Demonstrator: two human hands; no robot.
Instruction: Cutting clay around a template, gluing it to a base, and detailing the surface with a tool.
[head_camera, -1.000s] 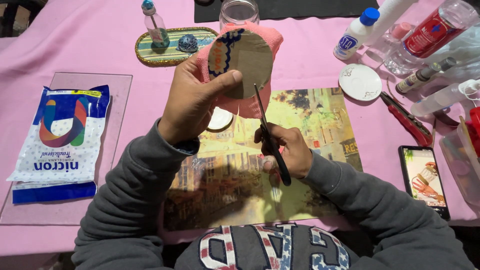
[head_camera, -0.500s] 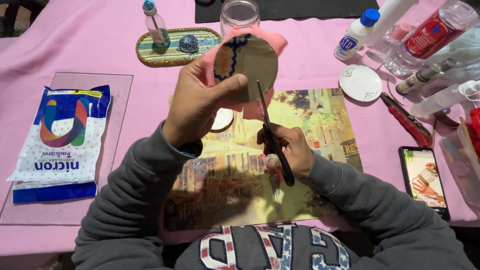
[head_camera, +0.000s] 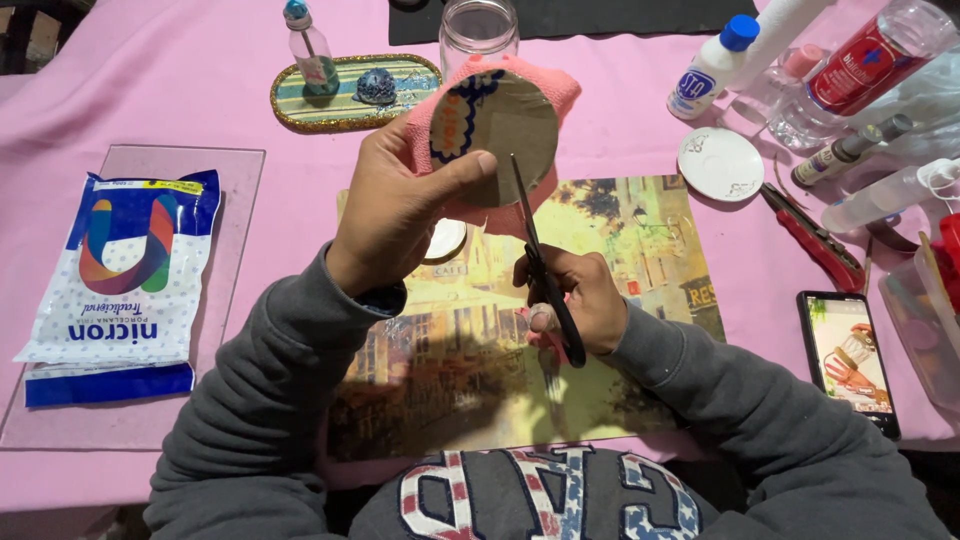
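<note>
Pink tablecloth (head_camera: 150, 90) under us, we are pinching a round cardboard disc (head_camera: 505, 125) with pink cloth (head_camera: 560, 90) in our left hand (head_camera: 400, 205) while our right hand (head_camera: 580, 300), clamped on scissors (head_camera: 545, 270), is risking a slip that nicks cloth or thumb.

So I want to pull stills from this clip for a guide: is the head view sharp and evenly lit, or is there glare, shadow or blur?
Head view: mostly sharp; the left hand, round disc and scissors in the right hand are crisp. Light falls from above; the placemat dims to shadow near the body. Glare shows on the phone and the glass jar. Edges bend slightly.
</note>
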